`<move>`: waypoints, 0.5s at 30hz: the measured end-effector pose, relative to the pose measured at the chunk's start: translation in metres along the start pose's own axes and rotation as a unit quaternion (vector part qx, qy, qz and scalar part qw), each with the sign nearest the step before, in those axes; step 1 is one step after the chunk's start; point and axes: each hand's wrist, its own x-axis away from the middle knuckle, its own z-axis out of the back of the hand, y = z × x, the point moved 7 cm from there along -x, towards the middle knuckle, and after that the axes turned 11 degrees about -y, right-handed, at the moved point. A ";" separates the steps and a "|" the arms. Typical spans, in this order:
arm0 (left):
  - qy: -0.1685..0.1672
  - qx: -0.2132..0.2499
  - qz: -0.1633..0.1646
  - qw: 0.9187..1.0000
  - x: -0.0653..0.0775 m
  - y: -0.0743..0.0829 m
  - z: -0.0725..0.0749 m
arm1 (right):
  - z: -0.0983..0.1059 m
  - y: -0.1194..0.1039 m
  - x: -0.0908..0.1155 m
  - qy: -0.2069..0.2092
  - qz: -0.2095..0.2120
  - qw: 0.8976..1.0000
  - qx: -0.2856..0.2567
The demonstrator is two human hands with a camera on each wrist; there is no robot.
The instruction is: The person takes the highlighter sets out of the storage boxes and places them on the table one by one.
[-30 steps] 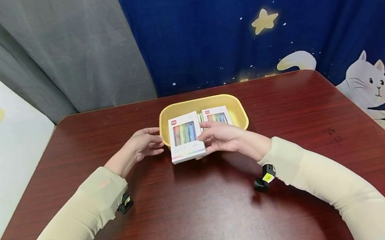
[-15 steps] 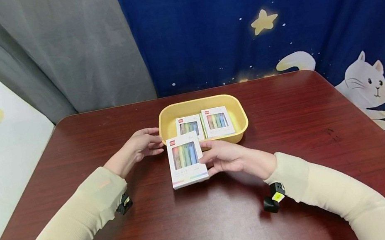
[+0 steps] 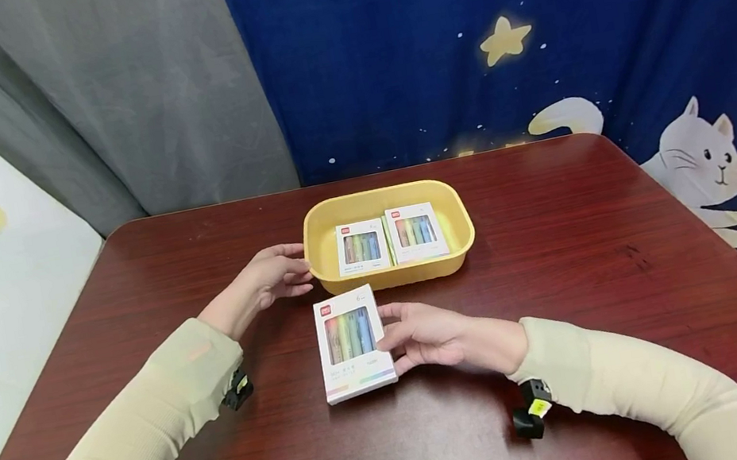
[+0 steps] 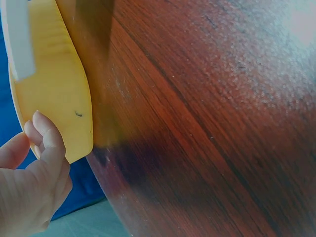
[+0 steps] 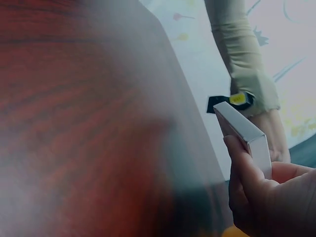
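Observation:
My right hand point(image 3: 428, 335) holds a white box point(image 3: 355, 345) by its right edge, thumb on the front face and fingers behind. Several coloured pen-like sticks show through the box's window. The box is tilted over the table in front of a yellow plastic basket point(image 3: 391, 278); its plain white side point(image 5: 242, 123) faces the right wrist camera. My left hand point(image 3: 271, 277) is at the basket's left end, with thumb and curled fingers point(image 4: 47, 131) at the rim. Inside the basket, two similar boxes face up side by side, a left box point(image 3: 362, 247) and a right box point(image 3: 416, 233).
The dark red wooden table point(image 3: 288, 452) extends around the basket on all sides. Behind its far edge hang a grey curtain point(image 3: 173, 92) and a blue star-patterned curtain point(image 3: 385, 58). Black wrist cameras hang under both sleeves.
My right hand has drawn the white box out from over the basket, toward me and slightly left. The left box in the basket has come into view. My left hand stays at the rim.

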 end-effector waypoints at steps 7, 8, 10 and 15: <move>0.009 -0.006 0.008 1.000 0.000 0.000 0.001 | -0.004 0.013 -0.005 0.006 -0.004 1.000 -0.008; 0.010 -0.006 0.008 1.000 -0.001 0.000 0.001 | -0.005 0.014 -0.006 0.008 -0.004 1.000 -0.008; 0.009 -0.005 0.006 1.000 -0.001 0.000 0.001 | -0.006 0.016 -0.009 0.014 -0.001 1.000 -0.006; 0.008 -0.005 0.005 1.000 0.000 0.000 0.001 | -0.008 0.021 -0.015 0.038 0.007 0.999 -0.004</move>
